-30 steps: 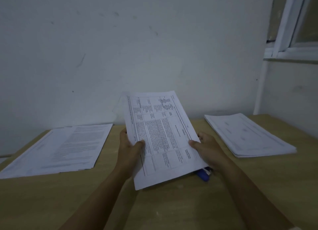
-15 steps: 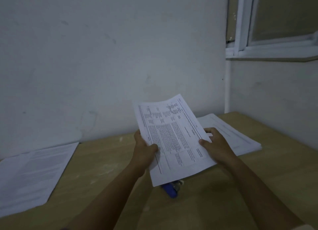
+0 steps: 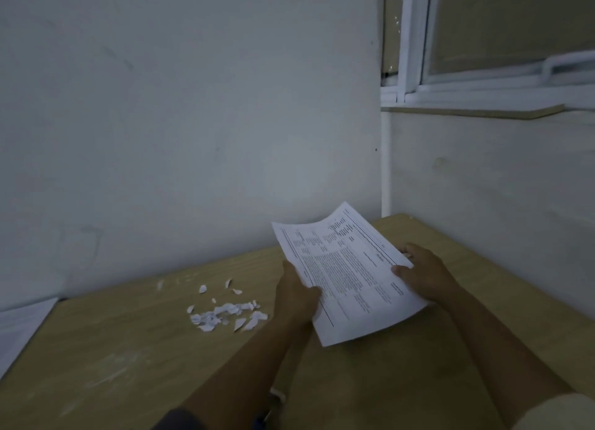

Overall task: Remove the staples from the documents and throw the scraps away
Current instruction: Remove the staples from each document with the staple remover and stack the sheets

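Note:
I hold a printed document (image 3: 347,275) of white sheets with both hands above the right part of the wooden table (image 3: 128,349). My left hand (image 3: 294,296) grips its left edge and my right hand (image 3: 421,273) grips its right edge. The stack on the right that it hovers over is hidden behind it. A small heap of torn white paper scraps (image 3: 225,312) lies on the table to the left of my left hand. A bit of the blue staple remover (image 3: 262,418) shows at the bottom edge by my left forearm.
Another pile of papers (image 3: 19,326) lies at the table's far left edge. A white wall stands behind the table, and a side wall with a window frame (image 3: 415,85) bounds it on the right.
The view has swung to the right and both hands carried the document rightward. The paper scraps have come into view and the left pile has slid almost out of frame.

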